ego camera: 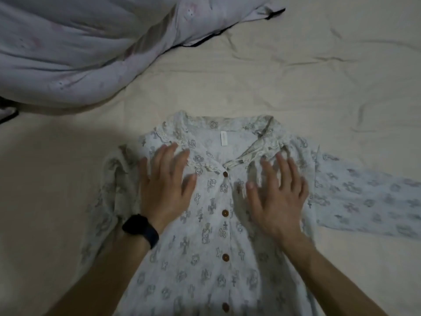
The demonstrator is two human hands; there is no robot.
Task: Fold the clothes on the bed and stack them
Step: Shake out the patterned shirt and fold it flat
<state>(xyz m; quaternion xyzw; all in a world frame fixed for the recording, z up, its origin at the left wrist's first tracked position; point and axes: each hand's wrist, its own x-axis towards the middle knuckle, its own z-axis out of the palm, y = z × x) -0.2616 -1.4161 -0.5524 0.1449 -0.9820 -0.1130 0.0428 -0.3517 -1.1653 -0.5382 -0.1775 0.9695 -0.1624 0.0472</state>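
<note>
We have one printed shirt (pixel 211 247) lying face up on the bed (pixel 296 76), its collar (pixel 257 147) at the far end and its row of brown buttons (pixel 225 212) running toward us. Our left hand (pixel 166 185), with the dark wristband (pixel 141 229), and our right hand (pixel 278 197) both lie flat on the chest of the shirt, one on each side of the buttons. Their fingers are spread and grip nothing. We judge this to be smoothing before the first fold, so the task is near its start, and we see no stack anywhere in view. The risks lie in the cloth. The collar is twisted and partly turned over on the right side, and a fold made over it would likely set a crease there. The long sleeve (pixel 364 197) reaches out flat to the right, but the other sleeve (pixel 109 201) is bunched beside the body and could end up trapped in a lump. The bed sheet is itself wrinkled and soft, so hard pressing may push fresh ridges into the thin fabric. The heaped quilt (pixel 68 53) at the far left narrows the space for laying things out.
</note>
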